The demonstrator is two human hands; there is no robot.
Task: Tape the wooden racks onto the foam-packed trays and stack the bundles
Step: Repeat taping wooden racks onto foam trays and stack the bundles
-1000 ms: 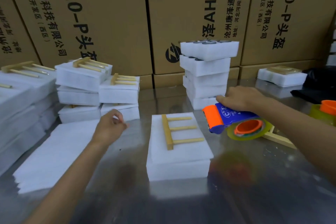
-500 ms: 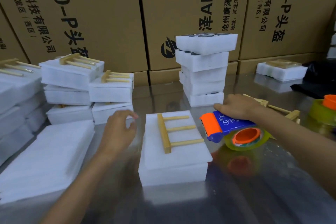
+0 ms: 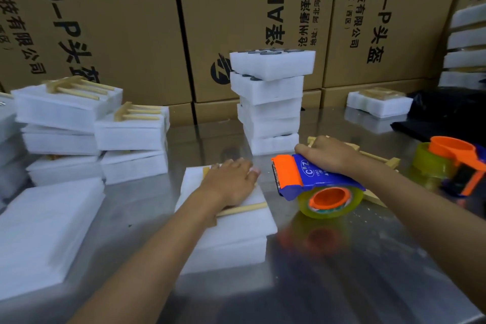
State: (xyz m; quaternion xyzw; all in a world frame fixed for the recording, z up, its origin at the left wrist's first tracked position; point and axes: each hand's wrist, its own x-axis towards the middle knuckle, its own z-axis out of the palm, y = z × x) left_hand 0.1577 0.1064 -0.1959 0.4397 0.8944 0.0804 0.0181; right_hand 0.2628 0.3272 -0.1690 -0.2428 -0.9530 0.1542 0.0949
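Note:
A white foam-packed tray [image 3: 236,234] lies in the middle of the steel table. A wooden rack [image 3: 244,209] lies on top of it, mostly hidden under my left hand [image 3: 231,184], which presses flat on it with straight fingers. Just right of the tray, my right hand [image 3: 326,154] grips a blue and orange tape dispenser [image 3: 302,179] with a roll of yellowish clear tape [image 3: 330,201], held a little above the table. Taped bundles with racks on top [image 3: 79,108] are stacked at the left.
A tall stack of foam trays [image 3: 271,102] stands behind the hands. Flat foam sheets [image 3: 44,231] lie at the near left. Loose wooden racks [image 3: 378,158] and a second tape dispenser [image 3: 452,166] lie at the right. Cardboard boxes [image 3: 105,21] wall the back.
My left hand has moved right from beside the tray and now lies flat on the rack. My right hand has kept the dispenser close beside the tray.

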